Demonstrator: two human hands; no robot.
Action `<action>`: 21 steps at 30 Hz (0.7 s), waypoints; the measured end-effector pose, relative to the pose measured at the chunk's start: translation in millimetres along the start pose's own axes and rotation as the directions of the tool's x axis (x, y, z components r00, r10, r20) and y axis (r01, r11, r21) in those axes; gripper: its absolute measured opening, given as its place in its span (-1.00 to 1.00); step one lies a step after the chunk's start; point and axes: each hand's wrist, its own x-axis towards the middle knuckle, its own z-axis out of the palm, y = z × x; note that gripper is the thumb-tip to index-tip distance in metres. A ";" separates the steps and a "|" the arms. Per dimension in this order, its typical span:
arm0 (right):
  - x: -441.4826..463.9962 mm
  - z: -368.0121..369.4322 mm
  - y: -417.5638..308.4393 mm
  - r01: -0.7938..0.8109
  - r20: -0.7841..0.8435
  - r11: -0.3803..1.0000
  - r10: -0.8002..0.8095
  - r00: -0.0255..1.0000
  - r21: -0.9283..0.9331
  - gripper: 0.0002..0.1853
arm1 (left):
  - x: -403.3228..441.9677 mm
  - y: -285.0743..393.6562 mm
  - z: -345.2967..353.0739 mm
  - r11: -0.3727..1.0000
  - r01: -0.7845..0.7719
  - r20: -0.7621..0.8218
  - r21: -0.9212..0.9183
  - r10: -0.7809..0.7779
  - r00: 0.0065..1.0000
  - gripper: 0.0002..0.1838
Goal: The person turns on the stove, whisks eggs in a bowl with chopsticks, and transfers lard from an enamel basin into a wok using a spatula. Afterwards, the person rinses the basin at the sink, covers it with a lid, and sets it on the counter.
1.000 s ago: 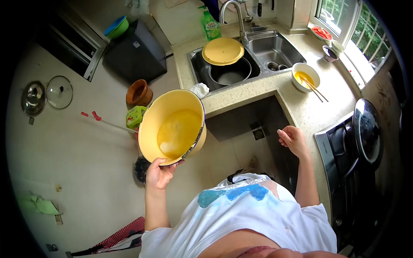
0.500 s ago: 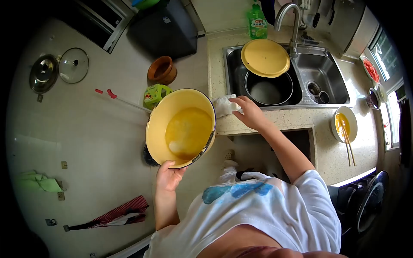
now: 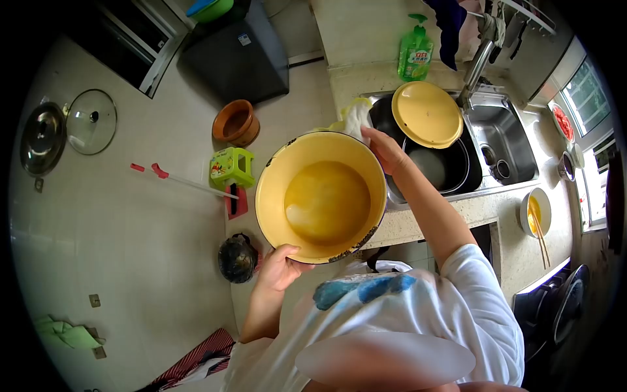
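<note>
My left hand [image 3: 282, 268] grips the near rim of a yellow enamel basin [image 3: 271, 196], its thumb over the edge. The basin has a dark rim with chipped black patches, and its inside faces up towards me. Its floor is a deeper yellow with a bright glare; whether liquid lies there I cannot tell. At the basin's far right side, my right hand [image 3: 385, 149] is closed on a white cloth [image 3: 357, 116]. The basin's rim partly hides that cloth, and something yellowish shows beside it. A yellow lid [image 3: 428, 114] rests over a dark pot [image 3: 436, 166] in the sink's left bowl.
The steel sink [image 3: 513, 134] has a faucet [image 3: 475, 75] behind it. Green dish soap [image 3: 416, 52] stands at the back. A bowl of yellow liquid with chopsticks [image 3: 535, 212] sits on the right counter. A green stool [image 3: 232, 166], brown pot [image 3: 236, 123] and black-bagged bin [image 3: 238, 258] are on the left.
The basin has moved right, towards the counter, and turned more level. My right hand has gone from reaching over the cloth to holding it up beside the basin. The view has shifted.
</note>
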 end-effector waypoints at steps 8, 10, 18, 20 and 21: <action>-40.6 -2.1 12.4 0.173 -0.074 0.979 -0.166 0.983 0.105 -0.74 | 32.4 33.0 -13.3 0.976 0.040 0.009 0.212 -0.043 0.999 -0.58; -55.1 8.1 20.4 0.235 -0.175 0.962 -0.210 0.962 0.137 -0.74 | 35.8 38.9 -15.1 0.978 0.055 -0.023 0.203 -0.051 0.998 -0.58; -99.3 -6.7 25.5 0.266 -0.349 0.915 -0.366 0.863 -0.303 -0.75 | 54.1 52.4 -32.0 0.991 0.023 -0.054 0.129 -0.016 0.998 -0.62; -89.1 -14.2 24.4 0.216 0.092 0.082 -0.719 0.688 -0.973 -0.77 | 58.9 56.5 -36.6 0.991 -0.036 -0.090 0.126 0.048 0.995 -0.62; -86.2 -13.3 28.9 0.121 0.145 -0.080 -0.588 0.796 -0.989 -0.74 | 60.3 58.5 -34.2 0.991 -0.028 -0.077 0.132 0.038 0.996 -0.62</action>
